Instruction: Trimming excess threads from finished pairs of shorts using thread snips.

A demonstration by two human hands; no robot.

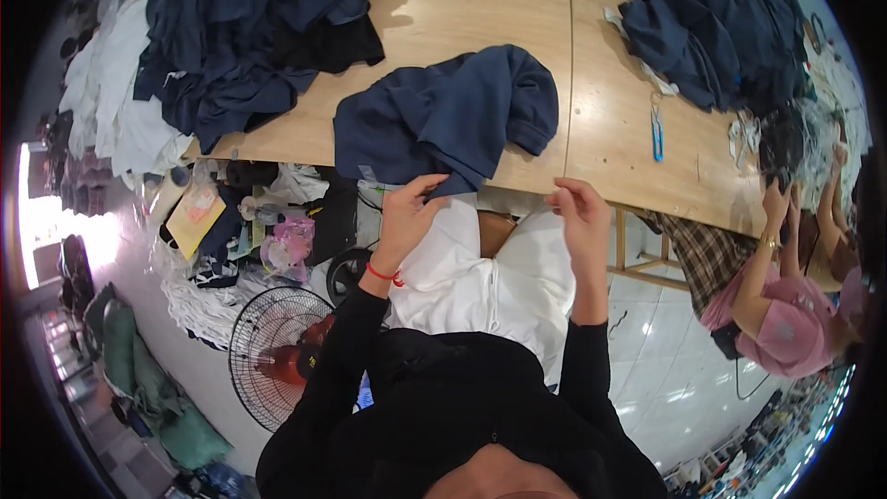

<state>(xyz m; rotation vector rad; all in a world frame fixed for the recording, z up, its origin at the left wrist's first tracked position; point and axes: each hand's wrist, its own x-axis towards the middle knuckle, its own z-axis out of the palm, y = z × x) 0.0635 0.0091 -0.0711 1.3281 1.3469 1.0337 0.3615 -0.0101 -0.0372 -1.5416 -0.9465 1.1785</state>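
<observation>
A navy blue garment (443, 120) lies crumpled at the near edge of the wooden table, one corner hanging over the edge. My left hand (407, 217), with a red string round its wrist, pinches that hanging corner between thumb and fingers. Off to the right, apart from the garment, my right hand (584, 214) is raised just in front of the table edge. Its fingers are bent, with thumb and forefinger close together; whether something tiny sits between them is too small to tell.
Navy garments are heaped on the table (480, 0) at far left (249, 18) and far right (702, 28). Small blue thread snips (657, 134) lie on the right. A fan (282, 356) stands at my left. A co-worker in pink (785, 328) works at the right.
</observation>
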